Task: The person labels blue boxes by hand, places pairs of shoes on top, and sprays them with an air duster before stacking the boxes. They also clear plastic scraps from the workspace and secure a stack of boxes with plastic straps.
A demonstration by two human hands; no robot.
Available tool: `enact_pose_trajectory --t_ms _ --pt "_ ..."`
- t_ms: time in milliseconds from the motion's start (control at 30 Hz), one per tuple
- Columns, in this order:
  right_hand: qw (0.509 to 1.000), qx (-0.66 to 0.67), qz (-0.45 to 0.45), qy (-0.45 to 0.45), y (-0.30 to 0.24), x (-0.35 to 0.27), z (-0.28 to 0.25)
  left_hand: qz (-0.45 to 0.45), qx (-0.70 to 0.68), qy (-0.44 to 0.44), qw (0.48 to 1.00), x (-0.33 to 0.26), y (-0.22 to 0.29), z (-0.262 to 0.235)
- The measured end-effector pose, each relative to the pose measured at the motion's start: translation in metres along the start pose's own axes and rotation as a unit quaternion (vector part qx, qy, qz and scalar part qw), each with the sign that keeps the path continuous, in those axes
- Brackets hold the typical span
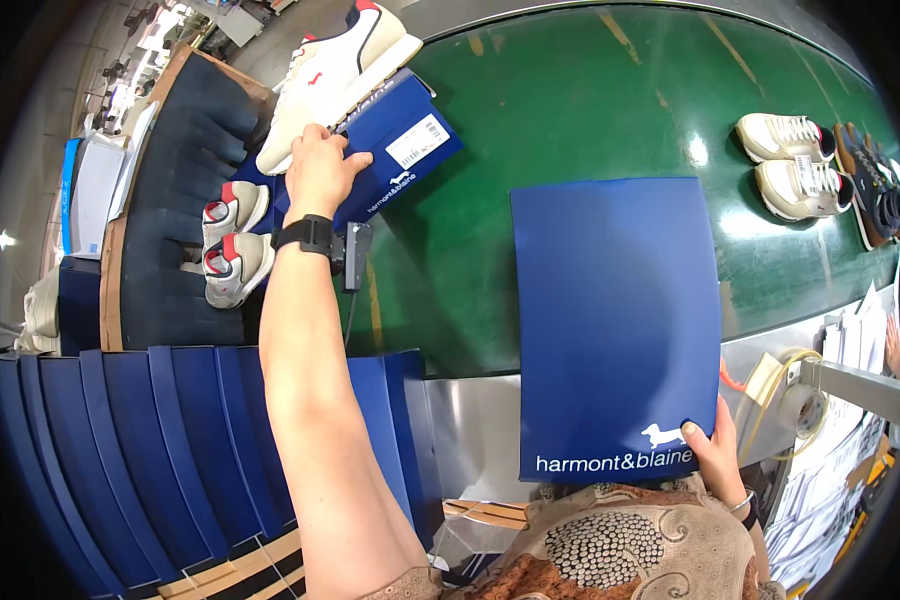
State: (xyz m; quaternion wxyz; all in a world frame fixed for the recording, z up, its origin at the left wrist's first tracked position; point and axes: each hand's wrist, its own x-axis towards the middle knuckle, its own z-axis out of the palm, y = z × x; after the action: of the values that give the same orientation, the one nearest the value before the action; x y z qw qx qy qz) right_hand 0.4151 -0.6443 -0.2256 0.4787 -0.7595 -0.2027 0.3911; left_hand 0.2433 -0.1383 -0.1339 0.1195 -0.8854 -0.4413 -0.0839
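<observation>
blue shoebox [395, 150] (white label [417, 141]), blue lid [615, 320]

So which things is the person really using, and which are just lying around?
In use:
left hand on the blue shoe box
cream shoe on that box
right hand holding the blue lid

Lying about:
pair of shoes on the green belt
stack of blue lids

A shoebox lid [615, 320] lies flat on the conveyor belt [570, 110] in front of the person, its near right corner in the right hand [715, 455]. Far to the left, the left hand [320, 170] rests on a shoebox [400, 150] with a sneaker [340, 75] on top; a pair of sneakers [232, 240] sits left of that arm. Another pair of sneakers [795, 165] lies on the belt's right side, and stacked lids [170, 450] stand at near left.
</observation>
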Motion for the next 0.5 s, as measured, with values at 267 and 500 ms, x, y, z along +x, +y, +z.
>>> enact_pose_trajectory --t_ms 267,500 --pt "1.000 -0.002 -0.019 -0.007 0.007 0.001 0.000 0.027 0.163 -0.088 0.982 -0.077 0.032 0.089" --pt "0.999 -0.004 -0.039 -0.014 0.008 0.000 0.001 0.018 0.277 -0.083 0.957 -0.132 0.066 0.088"
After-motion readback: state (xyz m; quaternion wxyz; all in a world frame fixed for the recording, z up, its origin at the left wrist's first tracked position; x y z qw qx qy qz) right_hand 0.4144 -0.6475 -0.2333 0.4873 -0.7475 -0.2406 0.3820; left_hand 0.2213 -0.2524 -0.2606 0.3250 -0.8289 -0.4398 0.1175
